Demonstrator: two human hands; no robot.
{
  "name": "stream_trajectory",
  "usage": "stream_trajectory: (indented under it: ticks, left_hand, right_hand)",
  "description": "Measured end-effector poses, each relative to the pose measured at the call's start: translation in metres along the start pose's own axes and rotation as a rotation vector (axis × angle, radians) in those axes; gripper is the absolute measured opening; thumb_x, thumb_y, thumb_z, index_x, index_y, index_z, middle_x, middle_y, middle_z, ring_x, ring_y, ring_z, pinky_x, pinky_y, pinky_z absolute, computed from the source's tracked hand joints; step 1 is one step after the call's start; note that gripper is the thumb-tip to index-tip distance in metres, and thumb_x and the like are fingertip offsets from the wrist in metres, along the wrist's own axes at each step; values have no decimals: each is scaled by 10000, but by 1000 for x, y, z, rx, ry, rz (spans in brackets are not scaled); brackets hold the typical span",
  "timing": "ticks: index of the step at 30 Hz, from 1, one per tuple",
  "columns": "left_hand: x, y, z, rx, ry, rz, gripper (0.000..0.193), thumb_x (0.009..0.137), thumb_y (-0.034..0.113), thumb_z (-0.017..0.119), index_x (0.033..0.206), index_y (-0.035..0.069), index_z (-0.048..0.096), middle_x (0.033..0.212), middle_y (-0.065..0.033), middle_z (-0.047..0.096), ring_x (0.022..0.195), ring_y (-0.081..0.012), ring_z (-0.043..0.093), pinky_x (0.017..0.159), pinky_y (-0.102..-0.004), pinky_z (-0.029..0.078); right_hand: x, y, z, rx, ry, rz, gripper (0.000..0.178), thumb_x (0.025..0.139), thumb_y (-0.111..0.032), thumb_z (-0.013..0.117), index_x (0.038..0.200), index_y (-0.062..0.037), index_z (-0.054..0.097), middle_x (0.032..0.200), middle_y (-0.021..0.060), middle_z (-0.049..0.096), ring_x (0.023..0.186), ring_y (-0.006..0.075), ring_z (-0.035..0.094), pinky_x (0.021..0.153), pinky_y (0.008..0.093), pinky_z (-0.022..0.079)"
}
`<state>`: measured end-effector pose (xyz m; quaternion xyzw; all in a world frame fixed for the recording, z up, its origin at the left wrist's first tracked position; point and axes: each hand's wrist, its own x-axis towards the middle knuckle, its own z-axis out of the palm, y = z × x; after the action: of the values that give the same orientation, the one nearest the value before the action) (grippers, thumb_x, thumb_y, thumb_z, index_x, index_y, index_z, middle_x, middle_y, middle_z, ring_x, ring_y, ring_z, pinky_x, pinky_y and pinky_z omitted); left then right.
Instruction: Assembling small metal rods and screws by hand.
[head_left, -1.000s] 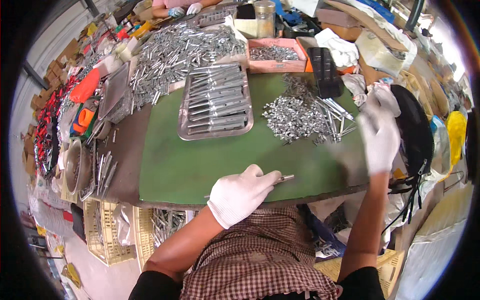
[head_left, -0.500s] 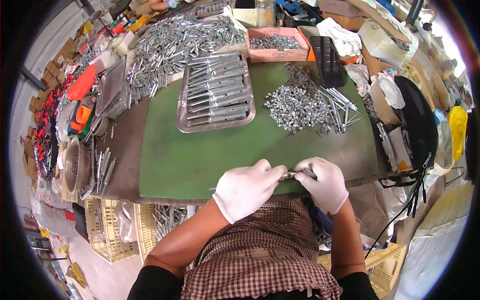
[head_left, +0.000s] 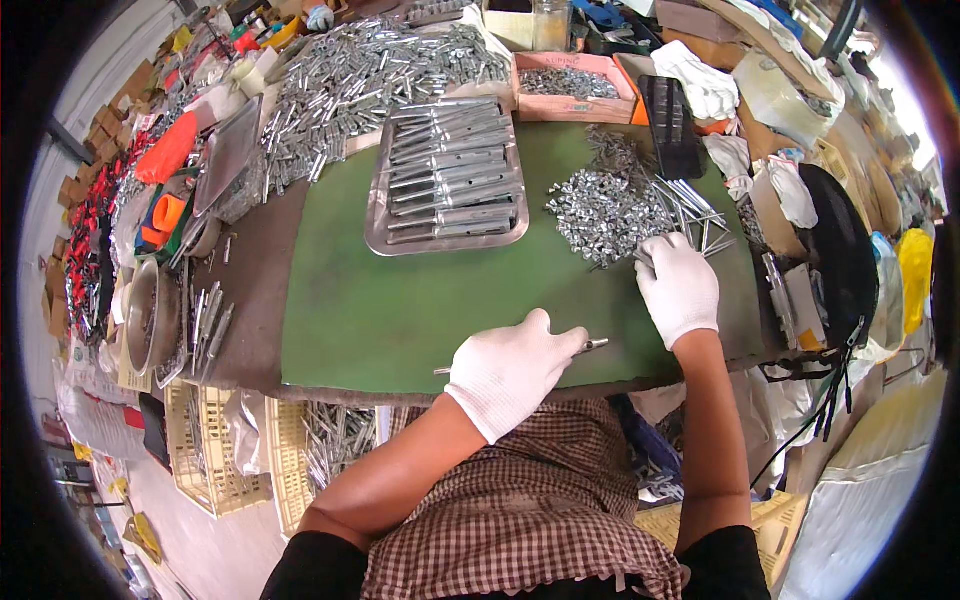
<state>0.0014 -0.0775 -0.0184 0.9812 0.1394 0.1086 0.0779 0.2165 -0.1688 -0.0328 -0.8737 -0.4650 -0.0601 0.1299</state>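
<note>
Over the front of the green mat (head_left: 450, 300), my left hand (head_left: 512, 372), in a white knit glove, is closed round a slim metal rod (head_left: 597, 344). One end of the rod sticks out past the fingertips, and a thin end shows on the left of the palm. My right hand (head_left: 680, 285), gloved too, reaches to the near right edge of a pile of small shiny metal fittings (head_left: 600, 215). Its fingers are bent together around something small and grey that I cannot make out. Beside those fingers lie several loose thin metal rods (head_left: 700, 205).
A steel tray (head_left: 378, 235) of metal tubes stands on the mat. Behind it spreads a large heap of metal tubes (head_left: 350, 80) and a pink box (head_left: 568, 112) of small parts. A black case (head_left: 672, 125) lies behind the rods. Yellow crates (head_left: 215, 480) stand below the table's left.
My right hand has left the rod in my left hand and moved forward to the pile of fittings. The left hand still holds the rod, slightly further right.
</note>
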Motion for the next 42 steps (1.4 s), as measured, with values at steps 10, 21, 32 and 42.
stream_trajectory:
  ticks: [10, 21, 32, 42]
  left_hand:
    - [2, 0, 0, -43, -71, -32, 144, 864, 257, 600, 1004, 231, 619, 759, -58, 507, 548, -223, 584, 477, -352, 500]
    - [2, 3, 0, -81, -110, -63, 191, 885, 262, 577, 1065, 222, 625, 782, -101, 533, 584, -266, 624, 492, -394, 514]
    - [-1, 0, -8, -71, -161, -23, 234, 900, 194, 496, 1118, 181, 580, 815, -121, 554, 576, -272, 654, 505, -410, 544]
    - [-3, 5, 7, -262, -174, -62, 290, 863, 108, 527, 1143, 112, 599, 922, -173, 577, 690, -324, 682, 613, -418, 572]
  right_hand:
    - [-23, -7, -17, 304, 22, -139, 124, 783, -167, 676, 873, -101, 622, 814, 107, 627, 758, 315, 631, 686, 416, 496]
    - [-55, -28, -21, 563, -214, -209, 115, 772, -144, 685, 848, -64, 652, 829, 115, 649, 787, 310, 629, 700, 381, 505]
    - [-27, -18, -11, 533, 91, 57, 174, 768, -170, 721, 884, -52, 667, 853, 132, 645, 797, 314, 636, 716, 381, 503]
    - [-7, 12, 4, 85, 23, 41, 247, 756, -118, 718, 954, -34, 597, 949, 163, 587, 857, 369, 598, 749, 452, 474]
